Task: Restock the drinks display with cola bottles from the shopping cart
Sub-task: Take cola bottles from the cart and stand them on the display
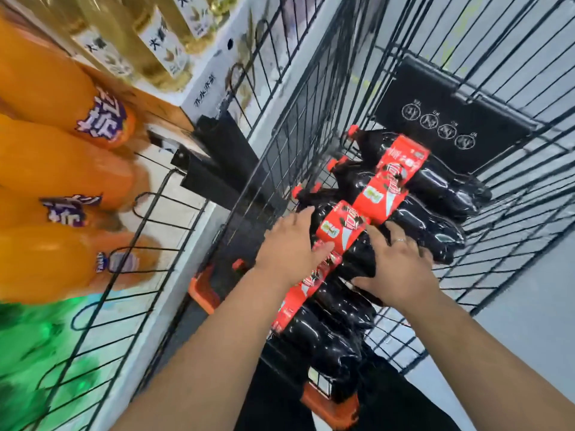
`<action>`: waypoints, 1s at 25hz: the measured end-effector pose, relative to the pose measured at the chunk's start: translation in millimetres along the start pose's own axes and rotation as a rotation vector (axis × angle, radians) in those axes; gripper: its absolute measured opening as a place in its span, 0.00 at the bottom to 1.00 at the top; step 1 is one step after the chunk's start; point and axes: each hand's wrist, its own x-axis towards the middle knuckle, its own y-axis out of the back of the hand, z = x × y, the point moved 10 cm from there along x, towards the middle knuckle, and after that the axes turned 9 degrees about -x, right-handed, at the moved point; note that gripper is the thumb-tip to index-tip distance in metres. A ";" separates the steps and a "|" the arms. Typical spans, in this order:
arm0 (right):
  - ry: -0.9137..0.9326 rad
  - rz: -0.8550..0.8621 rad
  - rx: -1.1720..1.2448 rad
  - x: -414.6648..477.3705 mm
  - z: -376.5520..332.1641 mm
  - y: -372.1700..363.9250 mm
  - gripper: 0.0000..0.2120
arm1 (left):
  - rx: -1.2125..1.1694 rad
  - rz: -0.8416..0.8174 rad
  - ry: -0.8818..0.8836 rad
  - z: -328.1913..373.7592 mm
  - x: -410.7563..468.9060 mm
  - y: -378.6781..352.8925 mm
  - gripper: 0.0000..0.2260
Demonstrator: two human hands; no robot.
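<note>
- Pickup underway: left hand (pixel 289 244) and right hand (pixel 396 269) both clasp one cola bottle (pixel 340 227) in the shopping cart (pixel 311 119).
- Next, likely: lift it toward the drinks display (pixel 168 213) at nine o'clock.

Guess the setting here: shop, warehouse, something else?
Most likely a supermarket drinks aisle. A wire shopping cart holds cola bottles, and beside it a wire-fronted display carries orange soda bottles with yellow drink bottles above.

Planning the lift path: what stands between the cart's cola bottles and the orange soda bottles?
Head view: the cart's wire side wall and the display's wire front rail.
</note>
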 end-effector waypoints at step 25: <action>-0.155 -0.098 0.257 75.7 16.1 -72.1 0.59 | -1.100 0.236 0.374 -78.1 122.7 -88.9 0.37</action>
